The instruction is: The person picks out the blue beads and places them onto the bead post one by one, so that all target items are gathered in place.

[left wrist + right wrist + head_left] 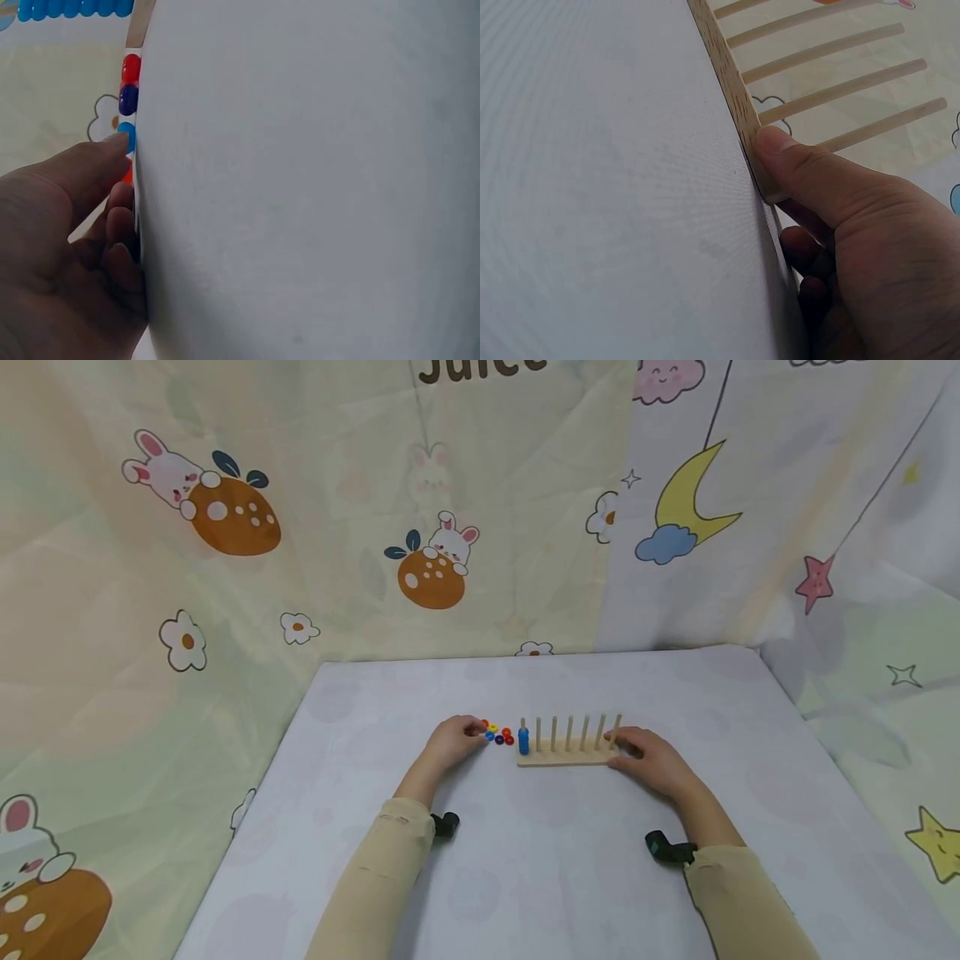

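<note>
A wooden peg rack (566,760) with a row of upright pegs stands on the table, blue beads (523,742) stacked on its leftmost peg. My right hand (651,762) grips the rack's right end, thumb on the front of the base (739,105) and the other fingers behind, partly hidden. To the left of the rack lie loose beads (509,740) in red, blue, yellow and dark blue. My left hand (453,743) is at their left side, thumb tip right at a blue bead (127,138), a red bead (127,174) showing between thumb and fingers.
A pale cloth covers the table (540,860), and a printed curtain (510,527) rises behind its back edge. Dark wrist cameras (667,848) sit at both sleeve cuffs.
</note>
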Demonstrator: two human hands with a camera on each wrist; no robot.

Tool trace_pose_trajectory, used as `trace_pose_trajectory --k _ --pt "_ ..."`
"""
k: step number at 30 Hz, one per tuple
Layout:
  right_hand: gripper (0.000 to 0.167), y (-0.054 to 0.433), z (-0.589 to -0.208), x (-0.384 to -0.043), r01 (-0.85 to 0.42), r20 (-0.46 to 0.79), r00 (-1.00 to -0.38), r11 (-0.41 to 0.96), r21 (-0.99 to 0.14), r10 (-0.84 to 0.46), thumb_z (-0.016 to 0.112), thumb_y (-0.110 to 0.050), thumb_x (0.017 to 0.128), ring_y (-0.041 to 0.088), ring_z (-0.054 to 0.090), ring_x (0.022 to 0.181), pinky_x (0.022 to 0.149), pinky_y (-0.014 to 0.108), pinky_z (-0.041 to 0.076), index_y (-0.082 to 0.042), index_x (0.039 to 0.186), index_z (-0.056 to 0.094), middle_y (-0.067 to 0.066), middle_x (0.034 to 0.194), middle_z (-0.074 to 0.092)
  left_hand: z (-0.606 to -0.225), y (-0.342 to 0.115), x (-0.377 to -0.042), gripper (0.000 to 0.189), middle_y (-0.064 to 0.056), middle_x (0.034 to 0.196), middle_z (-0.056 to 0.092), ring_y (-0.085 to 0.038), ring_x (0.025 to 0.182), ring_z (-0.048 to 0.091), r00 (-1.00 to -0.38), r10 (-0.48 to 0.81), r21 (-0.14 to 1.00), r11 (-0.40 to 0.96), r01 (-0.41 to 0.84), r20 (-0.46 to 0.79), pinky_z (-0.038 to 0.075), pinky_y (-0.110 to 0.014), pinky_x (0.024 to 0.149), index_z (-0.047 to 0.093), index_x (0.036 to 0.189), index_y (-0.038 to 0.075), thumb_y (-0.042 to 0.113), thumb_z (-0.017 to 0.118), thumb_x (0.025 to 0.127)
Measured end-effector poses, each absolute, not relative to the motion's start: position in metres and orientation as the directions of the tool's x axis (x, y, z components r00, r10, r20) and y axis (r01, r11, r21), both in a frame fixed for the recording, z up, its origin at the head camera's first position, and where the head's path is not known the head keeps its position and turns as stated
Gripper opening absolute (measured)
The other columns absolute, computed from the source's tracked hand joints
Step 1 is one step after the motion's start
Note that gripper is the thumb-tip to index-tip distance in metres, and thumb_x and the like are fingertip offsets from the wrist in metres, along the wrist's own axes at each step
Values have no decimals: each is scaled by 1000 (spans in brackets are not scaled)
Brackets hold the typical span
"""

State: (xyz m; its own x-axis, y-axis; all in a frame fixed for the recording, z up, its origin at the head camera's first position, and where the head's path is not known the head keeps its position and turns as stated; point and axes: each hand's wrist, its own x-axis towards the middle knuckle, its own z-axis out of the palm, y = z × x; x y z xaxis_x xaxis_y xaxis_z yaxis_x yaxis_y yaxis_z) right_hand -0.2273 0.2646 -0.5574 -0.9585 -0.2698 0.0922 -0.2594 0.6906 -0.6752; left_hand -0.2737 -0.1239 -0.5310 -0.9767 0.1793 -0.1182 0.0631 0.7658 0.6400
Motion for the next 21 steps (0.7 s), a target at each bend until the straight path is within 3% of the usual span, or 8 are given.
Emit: trace_pose_trajectory --k 21 --pt "46 264 -556 -227 -252 84 -959 686 -682 -269 73 -39 88 34 53 125 104 56 40 -21 129 63 11 138 58 -536 -116 -274 23 2 97 62 -16 87 56 -984 151 543 836 77 -92 47 -33 79 71 109 24 38 72 90"
